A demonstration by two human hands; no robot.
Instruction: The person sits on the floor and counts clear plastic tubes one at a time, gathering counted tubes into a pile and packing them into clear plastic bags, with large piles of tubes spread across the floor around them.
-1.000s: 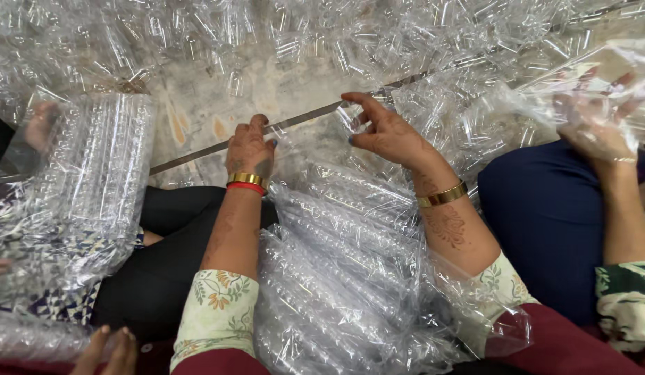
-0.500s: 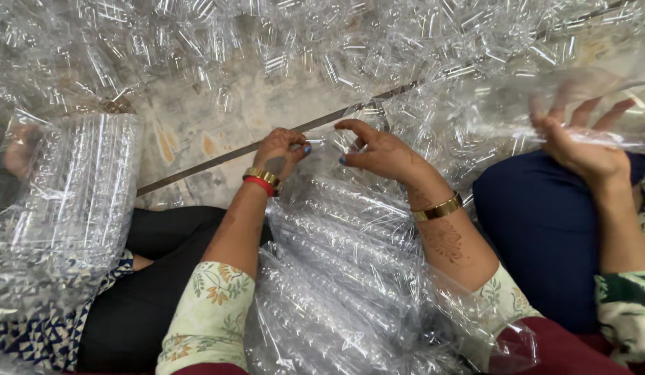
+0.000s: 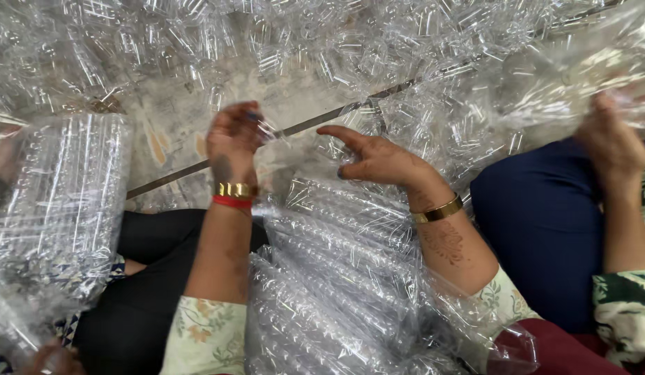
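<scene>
1. Left hand (image 3: pixel 232 135) is up over the grey patterned floor (image 3: pixel 177 139), fingers curled in tight and pinching a small clear plastic cup (image 3: pixel 269 130) at the fingertips; a gold bangle and red thread bangle (image 3: pixel 233 195) sit at the wrist.
2. Right hand (image 3: pixel 378 160) is just beside it, fingers spread and loosely bent, index finger pointing left toward the other hand. It holds nothing; its palm hovers over the plastic below.
3. Between and beneath both forearms lies a big clear plastic bag packed with rows of stacked clear cups (image 3: pixel 329 278), resting in the person's lap and running toward the bottom edge.
4. A flat gold bracelet (image 3: pixel 438 209) circles the right wrist, with henna pattern on the forearm below it.
5. Loose clear plastic cups (image 3: pixel 322 42) are heaped across the whole top of the view, on the floor.
6. On the left, another filled clear bag of cup stacks (image 3: pixel 55 208) stands upright.
7. On the right, a co-worker's hand (image 3: pixel 614 142), blurred, grips crinkled clear plastic sheeting (image 3: pixel 586 62), beside a dark blue trouser leg (image 3: pixel 545 229).
</scene>
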